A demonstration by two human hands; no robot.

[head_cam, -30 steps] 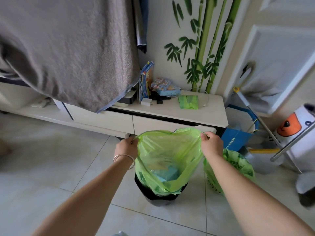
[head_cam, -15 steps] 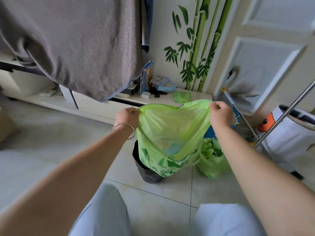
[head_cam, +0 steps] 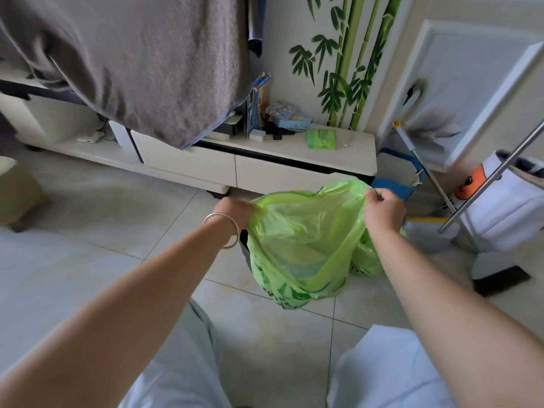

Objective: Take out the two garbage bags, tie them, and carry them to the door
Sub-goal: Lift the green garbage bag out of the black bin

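Head view, the only one. Landmark: the low white cabinet [head_cam: 294, 169] along the wall.

Your left hand [head_cam: 235, 209] is clenched on the left edge of the green garbage bag [head_cam: 303, 242]; your right hand [head_cam: 382, 209] pinches the right edge, fingers closed on the plastic. The mouth is stretched wide between them. The bag hangs in front of the cabinet, on your side of it, above the tiled floor [head_cam: 103, 231]. Some pale contents sit in the bottom.

A dark sliver of the bin [head_cam: 243, 240] shows at the bag's left side, just under your left wrist. Whether the bag's bottom is fully clear of it you cannot tell from here; the bag hides the rest.

The second green bag [head_cam: 366, 260] shows behind the first, below your right hand and off the cabinet's right end. Whether it sits in its own bin or on the floor cannot be told.

Step in hand, as judged: lifting out the first bag. Tying not yet begun.

Next move calls for bringing both hands together to gather the mouth, twisting the neck, then knotting. Keep the bag upright while closing so nothing spills.
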